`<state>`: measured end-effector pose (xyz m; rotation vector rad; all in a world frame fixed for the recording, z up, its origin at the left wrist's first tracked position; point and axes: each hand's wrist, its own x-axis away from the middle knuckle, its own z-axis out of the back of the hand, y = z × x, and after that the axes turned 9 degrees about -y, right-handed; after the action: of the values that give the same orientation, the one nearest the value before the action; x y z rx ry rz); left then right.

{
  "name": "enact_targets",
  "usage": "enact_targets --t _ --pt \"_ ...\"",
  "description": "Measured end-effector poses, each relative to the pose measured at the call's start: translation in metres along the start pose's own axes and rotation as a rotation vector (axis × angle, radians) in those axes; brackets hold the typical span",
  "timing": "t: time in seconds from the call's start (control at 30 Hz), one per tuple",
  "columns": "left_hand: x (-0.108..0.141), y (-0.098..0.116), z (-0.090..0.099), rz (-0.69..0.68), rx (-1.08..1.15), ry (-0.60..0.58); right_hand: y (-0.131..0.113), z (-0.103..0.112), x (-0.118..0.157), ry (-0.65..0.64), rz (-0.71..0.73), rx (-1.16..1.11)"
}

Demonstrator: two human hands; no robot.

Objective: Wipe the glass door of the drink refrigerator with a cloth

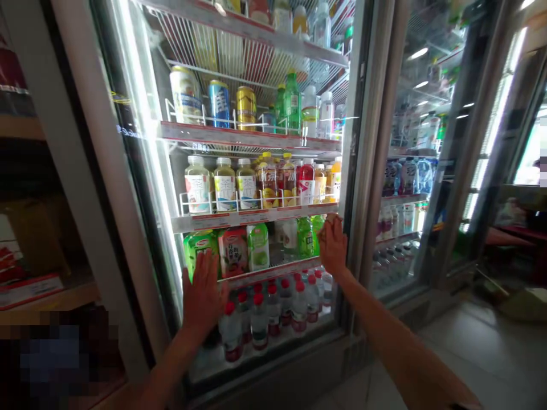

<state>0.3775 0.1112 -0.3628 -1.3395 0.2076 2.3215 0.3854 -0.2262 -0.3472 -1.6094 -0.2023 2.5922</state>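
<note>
My left hand (203,293) is raised with its fingers apart and holds nothing, in front of a green carton (200,245) and near a red carton (233,252). My right hand (333,245) is up at the right side of the lit cooler, beside green bottles (305,238), its fingers spread with nothing in them. Whether either hand touches anything is unclear. Below them stand several red-capped bottles (258,322). On the shelf above are white-capped tea bottles (225,185) and bottles of amber drink (268,179).
Higher up, a blue can (219,103) and a gold can (247,108) stand on a wire shelf. A metal door frame (371,165) borders the right, beside another stocked cooler. Shelving with a price rail (32,289) is at the left; floor tiles (461,341) show lower right.
</note>
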Motion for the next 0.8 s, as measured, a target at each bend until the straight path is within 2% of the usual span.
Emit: enact_targets --t 0.07,0.2,0.27,0.33,0.4,0.47,0.53,0.63,0.67,0.7,0.73,0.8 --pt "-0.005 -0.005 0.004 0.041 -0.006 0.000 -0.011 -0.003 0.001 0.010 -0.013 -0.029" --pt "-0.008 -0.009 0.005 0.077 0.009 -0.033 -0.054 -0.007 0.021 -0.163 0.369 -0.033" --pt "-0.008 -0.009 0.004 0.082 0.010 -0.035 -0.059 -0.007 0.024 -0.204 0.470 -0.013" --pt "-0.007 -0.008 0.004 0.076 0.003 -0.027 -0.048 -0.006 0.017 -0.152 0.363 -0.001" --pt "-0.007 -0.008 0.003 0.066 -0.010 -0.025 -0.036 -0.004 0.005 -0.046 0.148 -0.006" --pt "-0.007 -0.008 0.003 0.060 -0.023 -0.025 -0.037 -0.004 -0.003 0.023 0.022 -0.018" --pt "-0.007 -0.008 0.003 0.064 -0.027 -0.022 -0.053 -0.004 -0.003 -0.013 0.112 -0.022" --pt "-0.007 -0.009 0.004 0.070 -0.019 -0.022 -0.079 -0.003 0.005 -0.157 0.428 -0.011" --pt "-0.007 -0.009 0.004 0.071 -0.017 -0.026 -0.083 -0.003 0.005 -0.182 0.481 -0.008" --pt "-0.007 -0.009 0.005 0.068 -0.017 -0.029 -0.082 -0.003 0.003 -0.172 0.474 -0.009" --pt "-0.007 -0.010 0.006 0.064 -0.017 -0.031 -0.080 -0.003 -0.001 -0.129 0.403 -0.016" --pt "-0.006 -0.011 0.007 0.053 -0.021 -0.032 -0.073 -0.003 -0.012 0.003 0.172 -0.044"
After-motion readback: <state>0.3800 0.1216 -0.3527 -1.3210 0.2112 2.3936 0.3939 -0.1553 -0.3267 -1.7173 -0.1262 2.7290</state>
